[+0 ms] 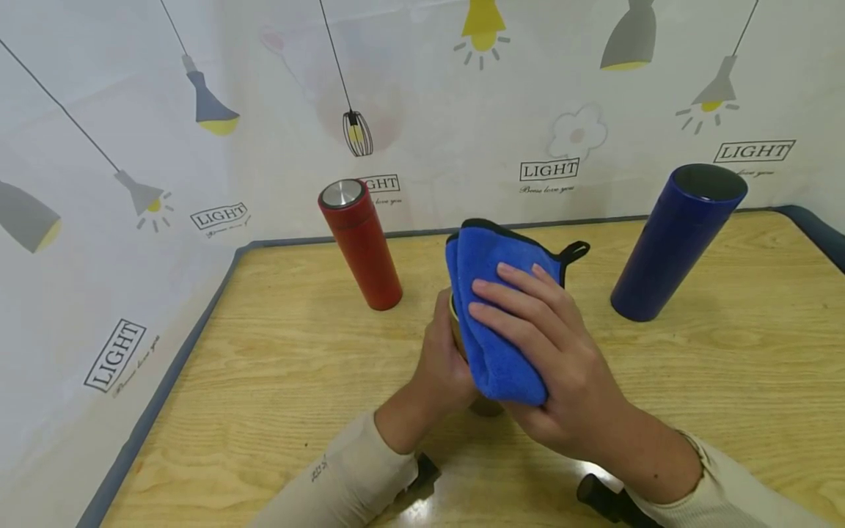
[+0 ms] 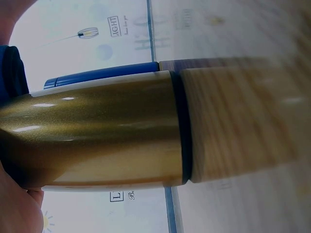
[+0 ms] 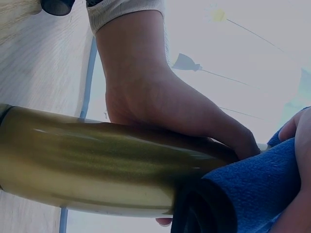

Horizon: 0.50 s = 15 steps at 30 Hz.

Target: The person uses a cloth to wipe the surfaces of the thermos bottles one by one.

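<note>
My left hand (image 1: 444, 367) grips a gold thermos flask (image 2: 112, 131) from the side, its thumb lying along the flask in the right wrist view. The flask's dark base ring shows in the left wrist view, close over the wooden table. My right hand (image 1: 561, 359) holds a folded blue cloth (image 1: 485, 253) with black edging and a hanging loop against the flask's upper end. Its fingers lie spread across the cloth. The cloth hides the top of the flask in the head view.
A red thermos (image 1: 361, 246) with a steel-topped lid stands at the back left of the wooden table (image 1: 264, 381). At the back right stands a blue thermos (image 1: 673, 249). A white lamp-printed sheet (image 1: 429, 147) rises behind the table and along its left side.
</note>
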{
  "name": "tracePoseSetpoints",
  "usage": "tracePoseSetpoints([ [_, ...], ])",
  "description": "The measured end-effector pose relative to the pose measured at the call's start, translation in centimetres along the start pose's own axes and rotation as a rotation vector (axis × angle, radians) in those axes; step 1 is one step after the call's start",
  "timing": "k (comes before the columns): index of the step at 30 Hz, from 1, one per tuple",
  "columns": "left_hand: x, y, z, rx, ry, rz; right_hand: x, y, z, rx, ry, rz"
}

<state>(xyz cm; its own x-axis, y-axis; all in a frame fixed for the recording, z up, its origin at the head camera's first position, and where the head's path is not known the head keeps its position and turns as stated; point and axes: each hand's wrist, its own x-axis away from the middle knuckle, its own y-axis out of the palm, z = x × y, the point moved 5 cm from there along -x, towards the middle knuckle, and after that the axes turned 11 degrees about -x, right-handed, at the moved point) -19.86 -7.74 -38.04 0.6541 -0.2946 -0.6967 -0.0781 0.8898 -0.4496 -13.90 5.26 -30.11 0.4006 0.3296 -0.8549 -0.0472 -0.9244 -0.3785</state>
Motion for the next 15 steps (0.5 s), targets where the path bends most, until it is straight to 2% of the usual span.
tracePoseSetpoints([
  [15, 0.11, 0.07, -0.12, 0.007, -0.008, -0.009, 0.06, 0.06, 0.03, 0.006, 0.0, 0.005],
])
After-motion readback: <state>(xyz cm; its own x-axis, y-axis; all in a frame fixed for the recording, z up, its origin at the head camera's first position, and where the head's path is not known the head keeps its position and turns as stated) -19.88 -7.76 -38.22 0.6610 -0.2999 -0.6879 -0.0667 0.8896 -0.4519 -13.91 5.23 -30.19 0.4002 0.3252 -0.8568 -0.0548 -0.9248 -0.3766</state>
